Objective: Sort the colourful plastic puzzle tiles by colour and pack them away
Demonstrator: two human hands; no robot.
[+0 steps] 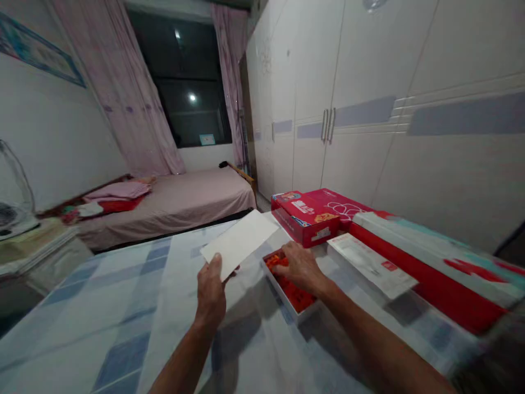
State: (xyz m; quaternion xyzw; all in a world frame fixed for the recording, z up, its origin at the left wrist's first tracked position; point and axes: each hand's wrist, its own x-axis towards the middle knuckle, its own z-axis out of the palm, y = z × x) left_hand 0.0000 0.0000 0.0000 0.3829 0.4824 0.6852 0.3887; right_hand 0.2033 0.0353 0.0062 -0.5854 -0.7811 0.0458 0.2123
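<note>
My left hand [211, 290] grips a stiff white sheet [241, 241] by its near corner, thumb on top and fingers underneath. The sheet is held tilted above the bed; a small dark bit shows under its lower edge, too unclear to name. My right hand [301, 266] reaches into a shallow white box [283, 300] filled with small red-orange pieces [296, 293]. Its fingers are bent down at the far end of the box, with the thumb among the pieces. What lies between the fingertips is hidden.
Behind the white box stand red printed boxes [305, 216]. A white printed packet [371, 265] lies to the right, beside a long red and pale-blue box [426, 262]. All rest on a blue-and-white checked bedsheet [123, 317]. White wardrobes [361, 164] line the right side.
</note>
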